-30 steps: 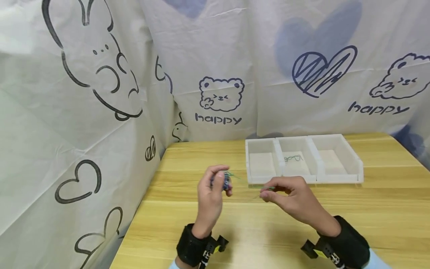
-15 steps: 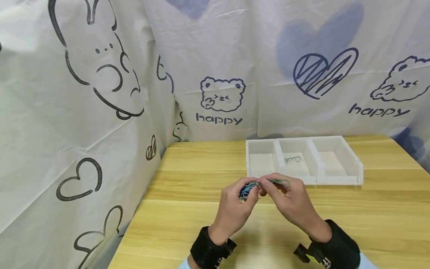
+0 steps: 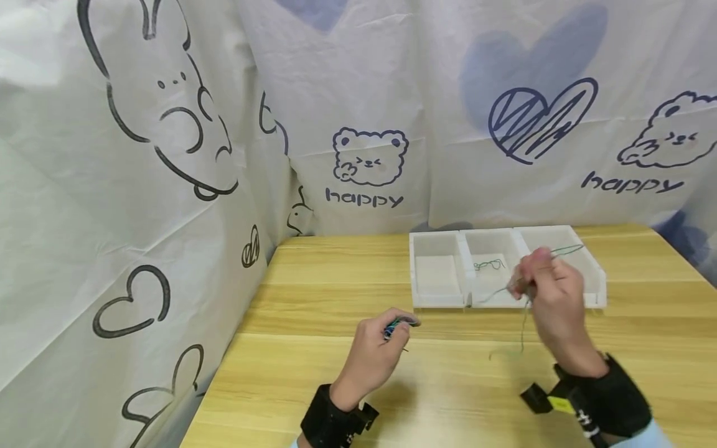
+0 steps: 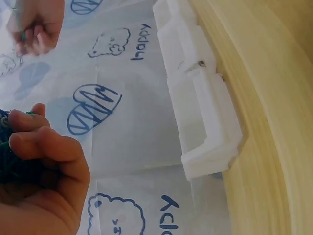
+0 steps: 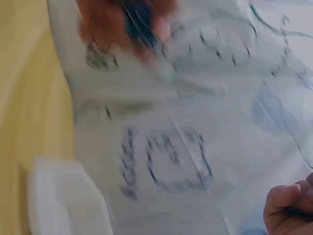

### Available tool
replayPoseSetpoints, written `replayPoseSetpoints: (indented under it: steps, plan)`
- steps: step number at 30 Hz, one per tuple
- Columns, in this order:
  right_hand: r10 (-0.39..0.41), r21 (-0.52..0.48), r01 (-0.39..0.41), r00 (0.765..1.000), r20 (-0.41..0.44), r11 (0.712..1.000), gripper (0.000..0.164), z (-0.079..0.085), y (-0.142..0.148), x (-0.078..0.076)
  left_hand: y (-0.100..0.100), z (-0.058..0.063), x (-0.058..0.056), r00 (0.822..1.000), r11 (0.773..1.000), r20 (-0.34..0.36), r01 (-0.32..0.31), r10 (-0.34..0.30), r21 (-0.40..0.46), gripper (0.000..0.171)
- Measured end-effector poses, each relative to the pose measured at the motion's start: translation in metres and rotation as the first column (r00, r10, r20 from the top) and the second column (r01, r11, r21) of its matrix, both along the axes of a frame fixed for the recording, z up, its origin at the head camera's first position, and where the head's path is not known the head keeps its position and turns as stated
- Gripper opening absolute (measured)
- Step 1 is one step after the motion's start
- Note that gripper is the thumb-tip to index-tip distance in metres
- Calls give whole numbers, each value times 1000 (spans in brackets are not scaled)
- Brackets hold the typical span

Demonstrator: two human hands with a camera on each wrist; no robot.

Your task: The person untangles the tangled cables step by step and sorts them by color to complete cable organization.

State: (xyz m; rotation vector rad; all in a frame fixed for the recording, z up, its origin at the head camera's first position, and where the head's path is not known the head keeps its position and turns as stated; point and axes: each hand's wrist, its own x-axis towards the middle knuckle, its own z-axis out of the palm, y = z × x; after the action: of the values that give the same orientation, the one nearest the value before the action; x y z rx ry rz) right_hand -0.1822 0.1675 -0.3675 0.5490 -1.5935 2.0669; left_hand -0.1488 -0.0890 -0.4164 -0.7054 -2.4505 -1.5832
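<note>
A bundle of blue and green thread (image 3: 394, 328) sits in my left hand (image 3: 376, 358), its fingers curled round it above the table. The same bundle (image 4: 19, 166) shows dark in the left wrist view. My right hand (image 3: 554, 305) is over the front right of a white three-compartment tray (image 3: 439, 300) and pinches a few green threads (image 3: 523, 330). Their loose ends hang below it and stick out to both sides. Another green thread (image 3: 489, 264) lies in the tray's middle compartment. The right wrist view is blurred; the bundle (image 5: 140, 22) appears at its top.
The tray stands toward the back right of the wooden table (image 3: 313, 292). A patterned cloth (image 3: 370, 81) hangs behind the table and along its left side. Both wrists wear black straps with small cameras.
The hands came together at the bundle, then parted. My right hand has pulled threads away to the right, over the tray; my left has drawn slightly back to the left with the bundle.
</note>
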Motion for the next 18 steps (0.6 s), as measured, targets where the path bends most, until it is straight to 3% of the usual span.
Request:
replayPoseSetpoints:
  steps: [2,5,6,7,10,12,13,18]
  plan:
    - [13,-21,-13,999,-36,1000,44,2,12,-7,-5,4,2,999,1000,29,-14,14,15,25]
    - [-40,112,48,997,-71,993,38,1,24,-12,-9,3,2,999,999,37,-1,0,34,24]
    - [-34,134,46,995,-92,990,33,-14,34,-22,-9,3,2,999,999,41,-2,0,38,24]
    - [-81,197,97,993,-88,976,32,-15,36,-23,-9,3,2,999,999,45,-3,1,44,24]
    - [-237,401,252,968,-88,881,26,-21,43,-26,-10,-2,1,998,998,57,-10,6,62,23]
    - [-272,476,293,956,-114,829,19,-26,46,-31,-11,-2,1,997,997,72,-19,14,77,23]
    - [-326,538,337,938,-119,772,19,-15,40,-24,-11,-1,1,997,996,79,-22,15,87,23]
    - [-318,599,375,926,-204,708,17,-27,45,-33,-12,0,1,996,994,90,-32,22,109,25]
